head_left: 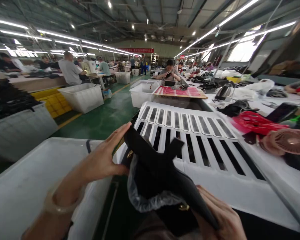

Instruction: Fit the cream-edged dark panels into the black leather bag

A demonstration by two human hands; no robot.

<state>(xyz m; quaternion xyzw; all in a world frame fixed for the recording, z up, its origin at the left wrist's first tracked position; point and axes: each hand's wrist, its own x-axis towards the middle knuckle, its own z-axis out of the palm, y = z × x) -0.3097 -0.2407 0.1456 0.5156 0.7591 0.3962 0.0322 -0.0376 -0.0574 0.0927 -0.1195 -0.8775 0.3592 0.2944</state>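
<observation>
Held item (pixel 160 163): matt black
Plastic film (pixel 147 204): clear, whitish
Metal fitting (pixel 184 207): gold
Bangle (pixel 61 205): pale, milky
Panel (pixel 202 175): white, patterned with two rows of parallel black-to-grey stripes (pixel 191 148)
Fan (pixel 287 141): dusty pink, patterned with radiating lines
Floor (pixel 110 113): green, with a yellow line (pixel 69 120)
Crate (pixel 56 102): yellow
Banner (pixel 140 50): red, pale lettering

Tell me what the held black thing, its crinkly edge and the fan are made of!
Black thing: maybe leather or imitation leather, smooth and dull.
Crinkly edge: probably shiny thin plastic; see-through, wrinkled.
Fan: likely satiny hard plastic; looks stiff and ribbed.
</observation>
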